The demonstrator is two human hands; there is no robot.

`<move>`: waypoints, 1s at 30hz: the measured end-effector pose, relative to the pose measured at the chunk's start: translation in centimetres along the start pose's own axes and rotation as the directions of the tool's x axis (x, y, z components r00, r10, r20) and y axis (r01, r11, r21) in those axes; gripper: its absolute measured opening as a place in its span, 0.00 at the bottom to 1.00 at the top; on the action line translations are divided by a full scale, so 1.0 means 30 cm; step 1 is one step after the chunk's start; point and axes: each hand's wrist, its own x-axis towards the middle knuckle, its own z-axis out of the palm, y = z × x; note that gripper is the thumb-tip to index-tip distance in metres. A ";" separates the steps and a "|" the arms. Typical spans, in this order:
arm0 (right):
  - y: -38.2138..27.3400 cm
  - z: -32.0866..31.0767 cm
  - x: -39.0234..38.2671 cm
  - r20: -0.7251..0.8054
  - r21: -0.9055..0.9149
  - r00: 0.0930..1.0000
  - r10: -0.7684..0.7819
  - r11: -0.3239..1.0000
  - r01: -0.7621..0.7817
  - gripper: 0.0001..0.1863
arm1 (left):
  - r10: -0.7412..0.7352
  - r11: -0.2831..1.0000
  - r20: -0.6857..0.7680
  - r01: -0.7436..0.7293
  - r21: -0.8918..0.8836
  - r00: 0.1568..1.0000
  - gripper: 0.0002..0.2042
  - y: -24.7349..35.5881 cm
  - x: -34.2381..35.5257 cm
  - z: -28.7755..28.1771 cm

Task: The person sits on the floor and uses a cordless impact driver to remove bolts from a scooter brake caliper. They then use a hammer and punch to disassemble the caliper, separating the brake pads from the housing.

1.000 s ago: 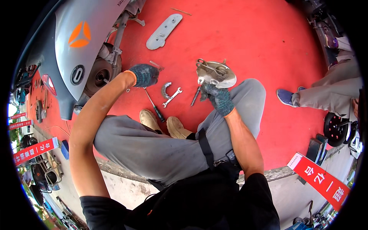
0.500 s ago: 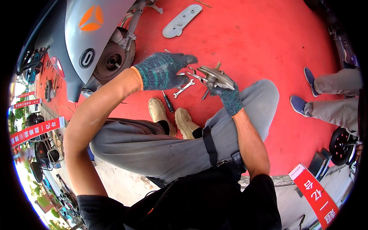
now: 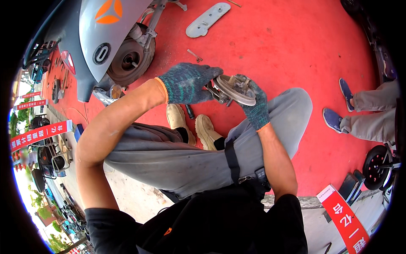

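Observation:
A round, worn metal drum brake plate [image 3: 239, 94] is held above my shins, tilted, with its linkage on the left side. My right hand [image 3: 257, 108], in a dark blue-green knit glove, grips its right edge from behind. My left hand [image 3: 188, 82], gloved alike, reaches in from the left. Its fingers are closed about the lever and linkage on the plate's left side; the fingertips are partly hidden. Below the left hand, the dark handle of a screwdriver [image 3: 190, 111] shows on the red floor between my boots.
A grey scooter [image 3: 91, 38] stands at upper left, its rear wheel [image 3: 135, 63] near my left forearm. A bolt [image 3: 194, 55] and a flat metal cover [image 3: 207, 20] lie on the red floor [image 3: 275, 51]. At right are another person's blue shoes [image 3: 333, 120].
My left hand has moved right and closed on the linkage of the brake plate. The plate has turned and tilted in my right hand. The open-end wrench on the floor is now hidden.

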 end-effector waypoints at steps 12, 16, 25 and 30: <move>-0.042 0.040 0.009 0.180 -0.070 0.846 0.501 0.865 -0.498 0.14 | -0.156 0.954 0.004 0.152 -0.260 0.988 0.40 0.027 0.011 0.023; -0.089 0.052 0.011 0.279 0.050 0.796 0.538 0.819 -0.571 0.11 | -0.229 0.915 0.017 0.222 -0.338 0.973 0.40 0.004 0.016 0.040; -0.042 0.008 -0.005 0.454 0.059 0.714 0.532 0.782 -0.621 0.11 | -0.320 0.805 0.187 0.371 -0.462 0.929 0.34 -0.032 0.066 0.052; -0.036 0.020 0.004 0.481 0.026 0.673 0.562 0.758 -0.652 0.13 | -0.368 0.782 0.231 0.434 -0.448 0.901 0.34 -0.038 0.057 0.039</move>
